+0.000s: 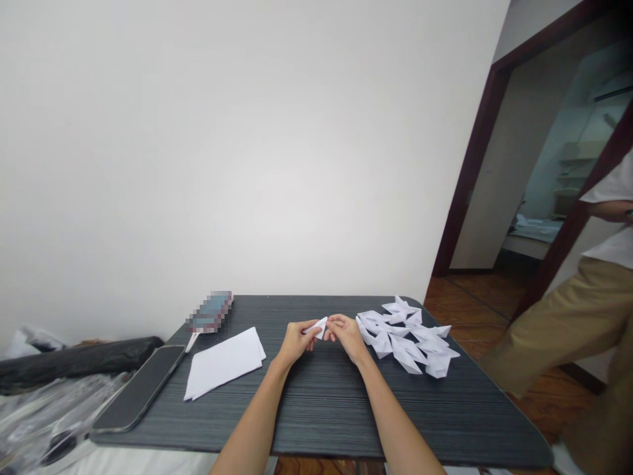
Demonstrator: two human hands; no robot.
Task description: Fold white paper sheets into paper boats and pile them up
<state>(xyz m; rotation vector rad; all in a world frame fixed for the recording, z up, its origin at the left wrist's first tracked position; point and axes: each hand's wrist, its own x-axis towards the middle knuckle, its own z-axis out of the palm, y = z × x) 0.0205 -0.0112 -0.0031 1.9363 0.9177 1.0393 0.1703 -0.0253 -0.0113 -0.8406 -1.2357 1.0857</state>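
Above the middle of the dark table (326, 409), a small folded piece of white paper (320, 327) is held between my two hands. My left hand (297, 341) grips it from the left, thumb on top. From the right, the fingertips of my right hand (347, 335) pinch its edge. Just right of that hand lies a pile of folded white paper figures (406, 336) with pointed ends. A stack of flat white paper sheets (225, 363) rests to the left of my left hand.
A dark phone (141, 389) lies along the table's left edge, near a blurred-out device (212, 312) with a white cable. Black and clear plastic wrapping (82, 363) sits beyond that edge. At right, a person in tan trousers (548, 316) stands near a doorway.
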